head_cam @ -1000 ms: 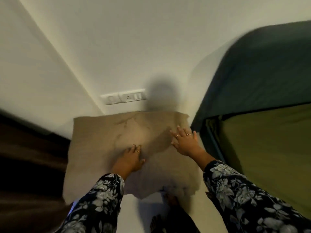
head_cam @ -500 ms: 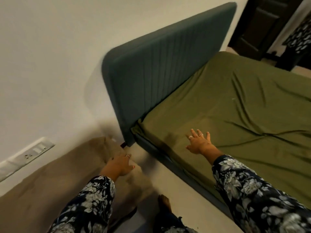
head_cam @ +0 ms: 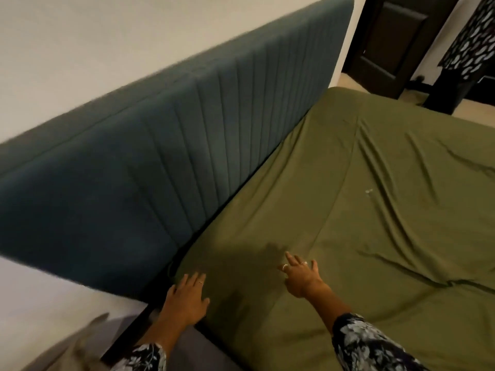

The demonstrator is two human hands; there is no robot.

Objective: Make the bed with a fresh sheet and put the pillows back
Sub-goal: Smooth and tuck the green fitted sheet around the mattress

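Observation:
An olive green sheet (head_cam: 361, 215) covers the mattress, with several long creases across it. My left hand (head_cam: 186, 299) lies flat with straight fingers over the mattress corner nearest the headboard. My right hand (head_cam: 301, 277) reaches out over the sheet with fingers spread, holding nothing. A corner of the beige pillow (head_cam: 77, 349) shows at the bottom left, beside the bed and away from both hands.
A dark teal ribbed headboard (head_cam: 166, 178) stands against the white wall (head_cam: 93, 57) on the left. Behind the bed are a dark wooden door (head_cam: 391, 41) and a patterned cloth (head_cam: 471, 33) hanging over dark furniture.
My view swung right from the pillow against the wall to the bed. Both hands left the pillow and came over the green sheet.

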